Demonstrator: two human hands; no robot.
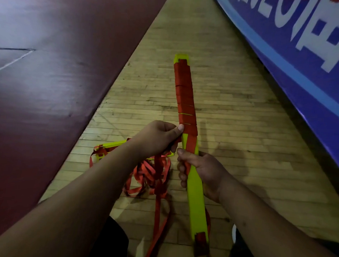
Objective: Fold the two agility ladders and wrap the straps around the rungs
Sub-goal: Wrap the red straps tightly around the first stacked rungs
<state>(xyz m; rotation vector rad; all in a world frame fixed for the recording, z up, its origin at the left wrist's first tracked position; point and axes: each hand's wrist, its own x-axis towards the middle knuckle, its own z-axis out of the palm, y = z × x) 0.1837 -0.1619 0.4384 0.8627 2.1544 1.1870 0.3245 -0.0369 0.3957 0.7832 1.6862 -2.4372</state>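
Mid-wrap: right hand [201, 173] grips the stacked yellow rungs [195, 190] above the wood floor [234, 112]; left hand [156, 139] pinches the red strap [186, 94], wound over the far half. I would keep it taut, laying each turn flat toward the grip.

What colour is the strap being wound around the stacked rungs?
Red; the strap covers the yellow-green rungs, shown best in the head view.
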